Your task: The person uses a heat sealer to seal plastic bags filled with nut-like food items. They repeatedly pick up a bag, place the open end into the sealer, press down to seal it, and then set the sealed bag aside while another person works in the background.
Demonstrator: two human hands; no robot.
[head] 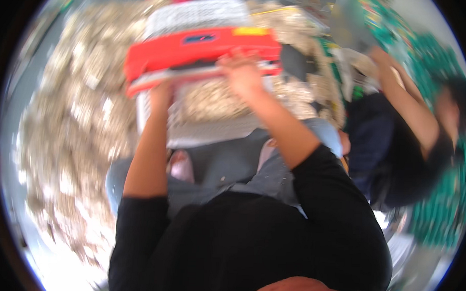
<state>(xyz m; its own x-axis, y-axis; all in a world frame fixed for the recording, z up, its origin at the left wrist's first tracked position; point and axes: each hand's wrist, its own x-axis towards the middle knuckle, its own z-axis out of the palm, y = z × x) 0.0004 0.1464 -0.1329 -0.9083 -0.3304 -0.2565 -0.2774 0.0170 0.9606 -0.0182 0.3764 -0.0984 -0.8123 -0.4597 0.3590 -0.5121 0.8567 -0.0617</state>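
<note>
A red bag sealing machine [163, 60], by its look, with a small dark panel and a yellow label lies across a light plastic crate. My left hand [162, 91] is at its near edge on the left, the fingers hidden beneath the edge. My right hand [243, 72] rests on the machine's front edge with its fingers spread. Between my forearms, a clear bag filled with pale pieces [215, 100] lies at the crate's near side. A white, textured sheet or bag [199, 15] sits behind the machine. The picture is blurred by motion.
Heaped clear bags of beige contents [92, 83] spread along the left. More such bags [296, 94] lie to the right. A co-worker in dark clothes [390, 147] sits at the right, arms reaching forward, beside green packages [435, 206]. My feet are on the dark floor [225, 156].
</note>
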